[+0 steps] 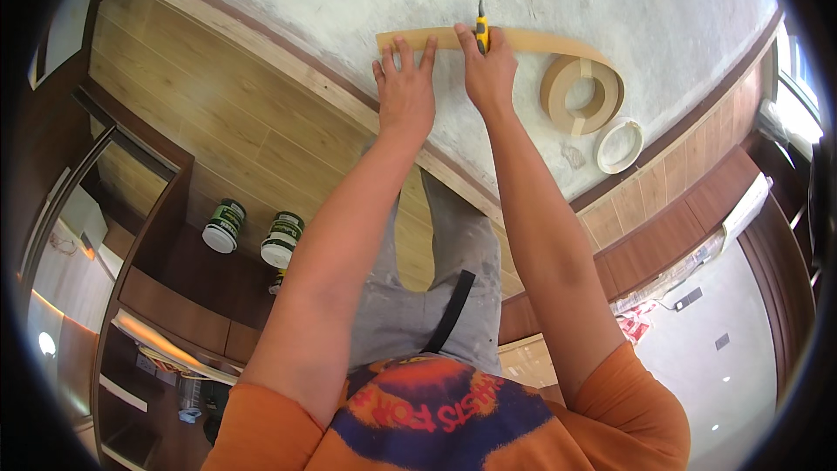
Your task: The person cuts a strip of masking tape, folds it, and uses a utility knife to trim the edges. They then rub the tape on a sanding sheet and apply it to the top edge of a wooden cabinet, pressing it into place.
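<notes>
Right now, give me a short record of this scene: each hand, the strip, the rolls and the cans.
left hand: flat, fingers spread, pressing the tan strip
right hand: gripping a yellow utility knife against the strip
strip: lies along the grey surface, running into a tan roll
white roll: beside the tan roll
two cans: on wood flooring below

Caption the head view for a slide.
Left hand flattens a tan strip on a grey surface while right hand holds a yellow utility knife.
</notes>
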The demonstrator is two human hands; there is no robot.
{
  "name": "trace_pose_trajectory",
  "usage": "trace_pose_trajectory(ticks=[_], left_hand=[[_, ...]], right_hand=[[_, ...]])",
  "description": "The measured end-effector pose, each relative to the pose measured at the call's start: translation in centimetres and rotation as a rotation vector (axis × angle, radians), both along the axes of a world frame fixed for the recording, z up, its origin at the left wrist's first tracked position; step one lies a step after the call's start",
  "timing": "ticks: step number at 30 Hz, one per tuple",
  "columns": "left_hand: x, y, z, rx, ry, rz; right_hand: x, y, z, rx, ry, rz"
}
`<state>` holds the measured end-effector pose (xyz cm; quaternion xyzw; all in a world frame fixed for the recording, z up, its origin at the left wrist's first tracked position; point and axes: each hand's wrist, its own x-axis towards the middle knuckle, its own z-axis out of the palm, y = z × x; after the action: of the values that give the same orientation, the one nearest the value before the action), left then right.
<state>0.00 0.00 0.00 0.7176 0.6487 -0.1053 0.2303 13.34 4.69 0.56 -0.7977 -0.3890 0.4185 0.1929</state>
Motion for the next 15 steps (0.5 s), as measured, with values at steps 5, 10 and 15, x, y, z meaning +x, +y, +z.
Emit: trace_pose_trajectory(ticks=[5,10,15], left_hand=[[-0.3,0.4,0.4,0.002,-0.026,0.002],[-1.3,1.0,0.3,-0.027,-0.046,-0.055],[-1.5,1.6,0.6,0.018,-0.062,-0.062]], right_hand=[[-1.8,-4.0,1.7,-0.139,0.158,0.069],[-3.4,-5.0,1.4,-0.086,-0.006,0.195],[-4.2,-3.7,1.2,-0.189,-0.069,0.247]])
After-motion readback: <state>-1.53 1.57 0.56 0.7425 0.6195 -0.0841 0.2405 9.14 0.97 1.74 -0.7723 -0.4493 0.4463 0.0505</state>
